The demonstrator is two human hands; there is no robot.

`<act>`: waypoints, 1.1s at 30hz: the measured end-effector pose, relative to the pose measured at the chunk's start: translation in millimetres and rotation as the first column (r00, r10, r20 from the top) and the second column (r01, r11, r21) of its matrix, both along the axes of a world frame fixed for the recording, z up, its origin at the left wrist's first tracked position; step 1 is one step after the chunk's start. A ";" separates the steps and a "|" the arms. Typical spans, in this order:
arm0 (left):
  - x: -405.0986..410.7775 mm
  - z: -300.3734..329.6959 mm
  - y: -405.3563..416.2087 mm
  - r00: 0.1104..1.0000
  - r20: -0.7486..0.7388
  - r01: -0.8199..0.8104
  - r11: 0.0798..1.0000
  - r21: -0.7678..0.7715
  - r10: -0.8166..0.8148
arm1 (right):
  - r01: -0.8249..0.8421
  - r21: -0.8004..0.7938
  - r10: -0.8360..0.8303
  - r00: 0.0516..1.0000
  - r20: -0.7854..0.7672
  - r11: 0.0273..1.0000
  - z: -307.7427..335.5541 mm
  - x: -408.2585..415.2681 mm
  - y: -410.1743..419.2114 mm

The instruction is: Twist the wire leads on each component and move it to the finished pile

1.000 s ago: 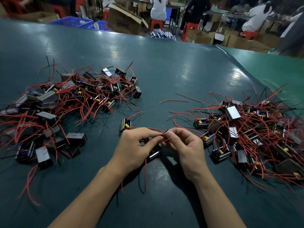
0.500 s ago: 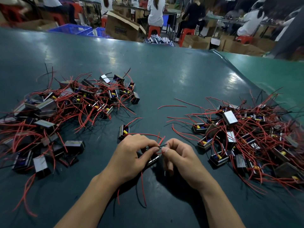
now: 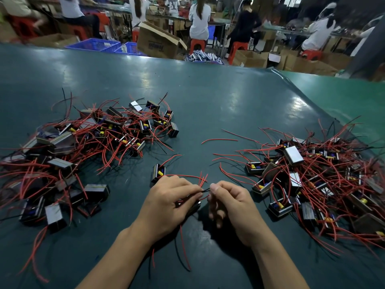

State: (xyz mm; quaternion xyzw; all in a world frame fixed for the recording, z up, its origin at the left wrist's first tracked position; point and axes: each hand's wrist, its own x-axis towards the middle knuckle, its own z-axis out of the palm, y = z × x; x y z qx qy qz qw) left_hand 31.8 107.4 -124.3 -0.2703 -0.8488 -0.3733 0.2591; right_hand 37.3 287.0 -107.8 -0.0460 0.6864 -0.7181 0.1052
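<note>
Two bare hands met low over a dark green counter point(image 3: 208, 97). The left hand point(image 3: 168, 202) curled over a small dark component point(image 3: 192, 205), gripping it against the counter, with only one edge showing beneath the fingers. The right hand point(image 3: 231, 202) pinched the tips of that component's thin wire leads point(image 3: 205, 190) between thumb and forefinger, its other fingers curled loosely below. Several red wires fanned upward just beyond the point where the two hands came together, and a red and a black wire trailed back between the wrists.

Just ahead of the left hand lay a lone component point(image 3: 158, 172) with a yellow part, its red wire running toward the fingers. Farther out on the left-hand side sprawled a large pile point(image 3: 87, 147) of boxy components tangled in red wires. A second pile point(image 3: 312, 180) of the same parts spread out beside the right hand.

Beyond the counter's far edge, seated workers point(image 3: 199, 19) faced away on red stools, among cardboard boxes point(image 3: 158, 41) and blue crates point(image 3: 93, 44).
</note>
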 end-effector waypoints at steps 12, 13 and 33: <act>-3.7 -3.9 3.4 0.995 -0.090 -0.033 0.999 -0.020 0.031 | 0.259 0.051 -0.252 0.962 -0.108 0.965 -5.0 1.2 -6.4; -3.6 -3.7 4.0 0.995 -0.097 -0.037 0.999 -0.026 0.034 | 0.284 0.065 -0.274 0.953 -0.131 0.957 -6.0 2.1 -7.1; 1.8 -0.3 2.2 0.998 -0.010 -0.057 0.995 0.078 0.058 | 0.206 -0.079 -0.214 0.971 -0.108 0.975 -6.4 5.3 -2.8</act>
